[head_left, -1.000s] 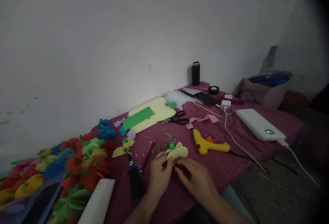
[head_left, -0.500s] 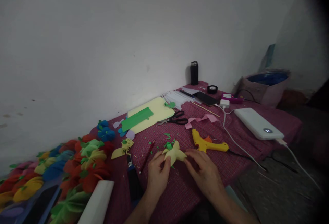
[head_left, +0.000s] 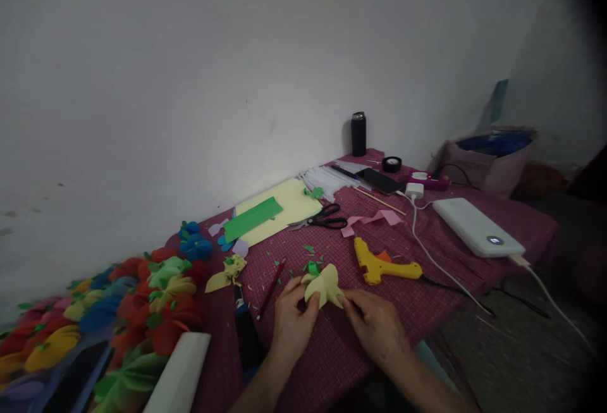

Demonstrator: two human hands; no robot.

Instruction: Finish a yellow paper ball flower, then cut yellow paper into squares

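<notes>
Flower (head_left: 325, 286): pale yellow, over the table (head_left: 327, 362) between your hands, apparently held at opposite sides so its petals stay spread.
Left hand (head_left: 291, 315): thumb and fingers closed on the flower's left side, probably to steady it.
Right hand (head_left: 377, 327): thumb and fingertips pinched on a right petal, presumably to leave the rest uncovered.
Glue gun (head_left: 386, 267): just beyond your right hand, cord end pointing right, likely for easy reach.
Scissors (head_left: 325, 218): farther off, blades over the yellow sheets (head_left: 294, 197), seemingly parked aside.
Flower pile (head_left: 175, 305): well left, perhaps to avoid crushing.
</notes>
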